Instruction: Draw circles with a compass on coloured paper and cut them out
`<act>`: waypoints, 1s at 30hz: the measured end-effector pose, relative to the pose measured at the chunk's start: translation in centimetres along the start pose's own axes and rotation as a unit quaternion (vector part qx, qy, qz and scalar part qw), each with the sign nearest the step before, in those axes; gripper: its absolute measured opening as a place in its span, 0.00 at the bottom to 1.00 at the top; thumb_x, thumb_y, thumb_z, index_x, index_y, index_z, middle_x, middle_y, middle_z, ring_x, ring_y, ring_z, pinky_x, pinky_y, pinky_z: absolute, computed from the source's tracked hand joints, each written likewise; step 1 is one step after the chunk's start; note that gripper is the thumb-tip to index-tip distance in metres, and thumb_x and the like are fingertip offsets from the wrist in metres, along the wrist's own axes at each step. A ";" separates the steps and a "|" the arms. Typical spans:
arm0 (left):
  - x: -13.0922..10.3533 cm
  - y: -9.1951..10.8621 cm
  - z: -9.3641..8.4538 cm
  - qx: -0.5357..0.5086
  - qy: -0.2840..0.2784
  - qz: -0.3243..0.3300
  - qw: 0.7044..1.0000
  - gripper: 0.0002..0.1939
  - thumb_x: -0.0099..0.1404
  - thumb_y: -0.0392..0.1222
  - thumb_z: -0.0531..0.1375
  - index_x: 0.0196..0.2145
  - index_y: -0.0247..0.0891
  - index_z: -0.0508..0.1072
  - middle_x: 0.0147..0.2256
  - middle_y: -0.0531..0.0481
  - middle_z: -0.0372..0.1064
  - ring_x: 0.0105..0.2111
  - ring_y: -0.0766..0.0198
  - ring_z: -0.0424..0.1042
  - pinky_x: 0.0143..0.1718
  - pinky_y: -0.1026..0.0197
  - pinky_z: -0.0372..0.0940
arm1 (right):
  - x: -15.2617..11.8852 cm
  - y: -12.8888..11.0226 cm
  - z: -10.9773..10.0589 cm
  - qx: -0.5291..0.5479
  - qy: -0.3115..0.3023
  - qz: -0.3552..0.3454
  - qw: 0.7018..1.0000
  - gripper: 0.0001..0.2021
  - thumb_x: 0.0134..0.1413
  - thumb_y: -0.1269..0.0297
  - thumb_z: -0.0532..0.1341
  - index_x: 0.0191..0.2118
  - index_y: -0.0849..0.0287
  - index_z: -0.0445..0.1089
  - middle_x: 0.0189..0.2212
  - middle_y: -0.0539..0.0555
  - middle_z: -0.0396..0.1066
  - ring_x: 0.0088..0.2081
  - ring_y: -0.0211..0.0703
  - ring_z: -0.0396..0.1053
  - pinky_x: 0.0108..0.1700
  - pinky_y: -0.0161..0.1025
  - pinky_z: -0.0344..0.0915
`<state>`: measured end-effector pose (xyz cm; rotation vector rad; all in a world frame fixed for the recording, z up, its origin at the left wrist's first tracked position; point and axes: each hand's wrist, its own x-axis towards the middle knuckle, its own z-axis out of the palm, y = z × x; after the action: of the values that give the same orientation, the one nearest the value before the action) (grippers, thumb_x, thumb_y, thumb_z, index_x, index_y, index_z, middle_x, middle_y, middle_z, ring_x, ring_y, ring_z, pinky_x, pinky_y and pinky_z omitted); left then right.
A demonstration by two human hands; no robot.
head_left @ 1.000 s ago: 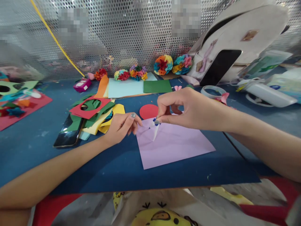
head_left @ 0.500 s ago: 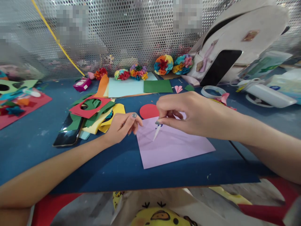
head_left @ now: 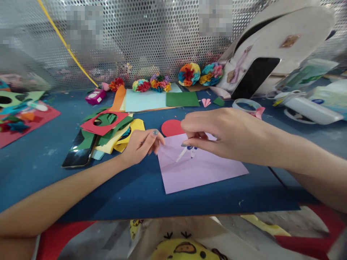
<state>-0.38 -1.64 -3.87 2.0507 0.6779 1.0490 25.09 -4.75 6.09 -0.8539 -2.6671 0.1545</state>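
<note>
A sheet of light purple paper [head_left: 184, 178] lies on the blue table in front of me. My right hand [head_left: 214, 133] pinches the top of a small white and blue drawing compass [head_left: 192, 152] over that sheet. One white leg slants down to the left and touches the paper; the other stands closer under my fingers. The top of the compass is hidden by the hand. At the paper's upper left corner rests my left hand [head_left: 143, 145], open, its fingers loosely bent and holding nothing. Behind the sheet lies a red paper circle [head_left: 171, 128], partly covered by my right hand.
Cut paper scraps [head_left: 104, 124] overlap a black phone [head_left: 78, 153] on the left. Farther back are light blue sheets [head_left: 143, 101], a green sheet [head_left: 183, 99] and colourful paper flowers [head_left: 189, 74]. A tape roll [head_left: 246, 104] and a white backpack [head_left: 306, 39] are to the right.
My right hand has twisted the compass, so its second leg now shows to the right of the first. The slanting leg's tip stays in place. My left hand has hardly moved.
</note>
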 end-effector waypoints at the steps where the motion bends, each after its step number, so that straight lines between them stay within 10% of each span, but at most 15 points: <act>1: 0.0 0.0 0.0 0.000 0.000 0.001 1.000 0.29 0.82 0.53 0.48 0.34 0.33 0.78 0.18 0.52 0.71 0.15 0.71 0.67 0.17 0.70 0.60 | 0.0 0.0 0.0 -0.002 0.002 -0.004 1.000 0.12 0.68 0.67 0.59 0.31 0.56 0.60 0.28 0.48 0.62 0.26 0.37 0.54 0.29 0.38 0.45; 30: 0.4 0.6 0.0 0.050 0.009 0.075 0.996 0.28 0.82 0.48 0.47 0.30 0.36 0.76 0.17 0.54 0.70 0.13 0.73 0.64 0.17 0.71 0.59 | -0.6 -3.3 2.3 -0.163 0.093 -0.094 0.978 0.15 0.73 0.71 0.53 0.33 0.58 0.69 0.27 0.48 0.65 0.25 0.39 0.52 0.25 0.40 0.44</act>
<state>-0.07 -1.72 -3.19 2.2092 0.6028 1.1394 22.93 -7.73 4.40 -0.6628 -2.6125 -0.3994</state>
